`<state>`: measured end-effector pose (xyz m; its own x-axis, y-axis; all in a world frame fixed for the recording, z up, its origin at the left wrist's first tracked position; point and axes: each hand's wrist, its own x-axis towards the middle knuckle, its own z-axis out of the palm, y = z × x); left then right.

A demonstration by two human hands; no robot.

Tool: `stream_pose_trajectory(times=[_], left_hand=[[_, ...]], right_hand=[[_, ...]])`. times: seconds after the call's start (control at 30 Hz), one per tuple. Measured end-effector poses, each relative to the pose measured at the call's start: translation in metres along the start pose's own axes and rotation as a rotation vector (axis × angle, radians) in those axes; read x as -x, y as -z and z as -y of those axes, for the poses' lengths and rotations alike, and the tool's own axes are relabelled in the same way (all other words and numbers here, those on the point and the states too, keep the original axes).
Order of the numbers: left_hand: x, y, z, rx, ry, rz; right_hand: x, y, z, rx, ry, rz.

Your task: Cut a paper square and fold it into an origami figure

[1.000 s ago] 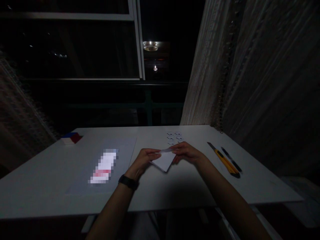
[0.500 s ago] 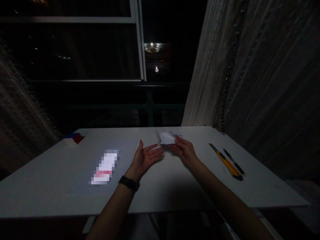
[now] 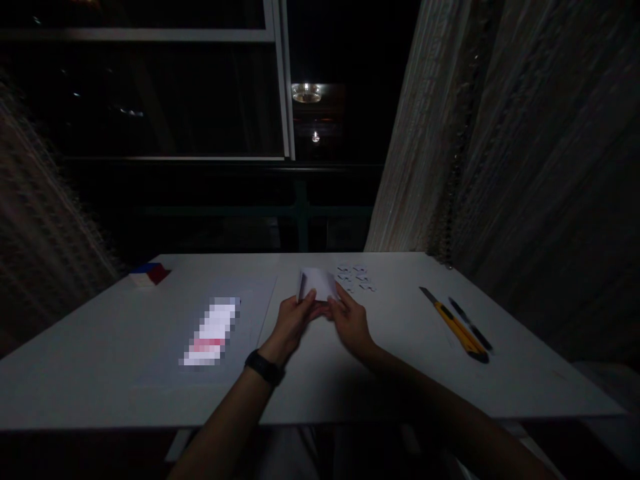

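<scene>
A folded piece of white paper [image 3: 319, 283] is held up over the middle of the white table [image 3: 400, 387]. My left hand [image 3: 294, 320], with a dark band on its wrist, grips the paper's lower left part, thumb on the near face. At the lower right, my right hand [image 3: 351, 323] has its fingers closed on the same paper. The fingers behind the sheet are partly hidden. Just beyond my right hand, several small pieces with dark marks [image 3: 361, 277] lie in rows on the table; they are too small to name.
On the left, a lit phone [image 3: 211, 332] with a blurred screen lies on a large white sheet [image 3: 257, 300]. A blue, red and white cube [image 3: 149, 274] sits at the far left. To the right are a yellow utility knife [image 3: 457, 330] and a pen [image 3: 470, 325].
My right hand has brought the paper left and nearer. My left hand, open and apart before, has closed on it. The small marked pieces behind are now more exposed.
</scene>
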<state>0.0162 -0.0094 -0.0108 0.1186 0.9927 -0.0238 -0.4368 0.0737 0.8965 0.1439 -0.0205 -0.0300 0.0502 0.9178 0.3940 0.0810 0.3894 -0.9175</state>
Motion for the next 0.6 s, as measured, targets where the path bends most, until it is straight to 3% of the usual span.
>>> stream_pose_trajectory(times=[0.07,0.2,0.4,0.5,0.6], left_hand=[[-0.001,0.002,-0.002,0.008,-0.016,-0.057],[-0.002,0.008,-0.009,0.037,0.027,-0.034],[0.006,0.013,-0.019,-0.028,0.221,0.323],[0.012,0.012,-0.019,-0.092,0.285,0.451],[0.013,0.011,-0.016,-0.14,0.314,0.493]], right_hand=[[-0.003,0.004,0.005,-0.119,-0.028,0.099],[-0.018,0.034,0.022,-0.362,-0.212,0.458],[-0.034,0.072,0.027,-0.412,-0.317,0.723],[-0.033,0.073,0.022,-0.298,-0.34,0.786],[-0.032,0.067,0.018,-0.158,-0.315,0.827]])
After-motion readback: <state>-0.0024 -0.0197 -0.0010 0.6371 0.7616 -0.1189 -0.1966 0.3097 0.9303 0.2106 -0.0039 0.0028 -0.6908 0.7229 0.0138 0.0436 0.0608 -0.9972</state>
